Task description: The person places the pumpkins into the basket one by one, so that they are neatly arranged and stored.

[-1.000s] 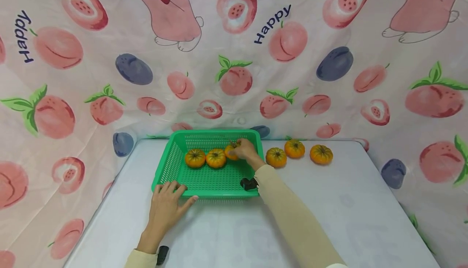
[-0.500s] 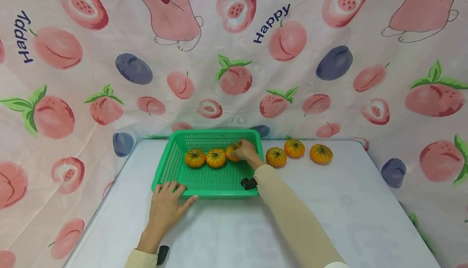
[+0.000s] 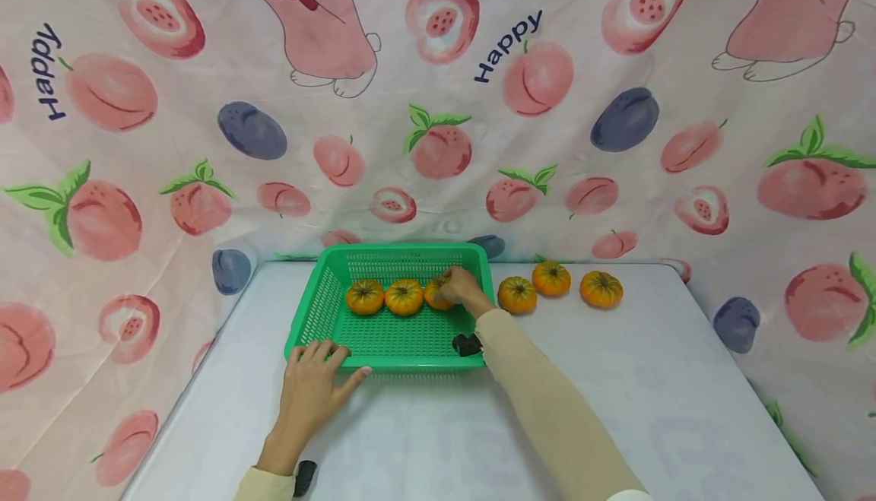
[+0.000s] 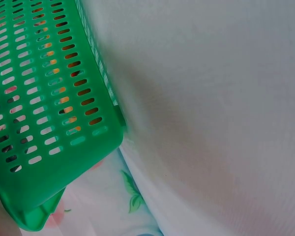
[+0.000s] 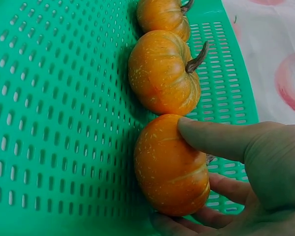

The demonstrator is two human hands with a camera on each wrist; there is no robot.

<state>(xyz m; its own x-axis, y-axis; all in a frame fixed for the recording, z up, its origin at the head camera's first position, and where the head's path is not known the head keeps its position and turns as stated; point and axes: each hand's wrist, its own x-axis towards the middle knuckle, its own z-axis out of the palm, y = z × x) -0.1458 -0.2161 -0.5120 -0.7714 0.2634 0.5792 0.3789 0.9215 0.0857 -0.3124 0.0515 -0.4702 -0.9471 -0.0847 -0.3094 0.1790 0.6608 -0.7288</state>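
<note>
Inside the green basket (image 3: 404,361), my right hand (image 3: 463,291) grips a small orange pumpkin (image 5: 172,164), thumb on one side and fingers curled round the other. Two more pumpkins stand in line with it: the middle pumpkin (image 3: 404,297) touches it in the right wrist view, and the left pumpkin (image 3: 365,297) sits beyond. My left hand (image 3: 309,383) rests on the basket's near left rim, fingers laid over the edge and thumb spread along the front. The left wrist view shows the basket's slotted wall (image 4: 49,98) but hardly any of the hand.
To the right of the basket, three pumpkins stand on the white table (image 3: 650,379): a near one (image 3: 516,295), one farther back (image 3: 551,278) and one to the right (image 3: 601,289). A fruit-print curtain (image 3: 383,106) hangs behind the table and along its sides.
My right hand has shifted slightly right and down with its pumpkin, which now sits level with the other two in the row. The left hand has stayed on the rim.
</note>
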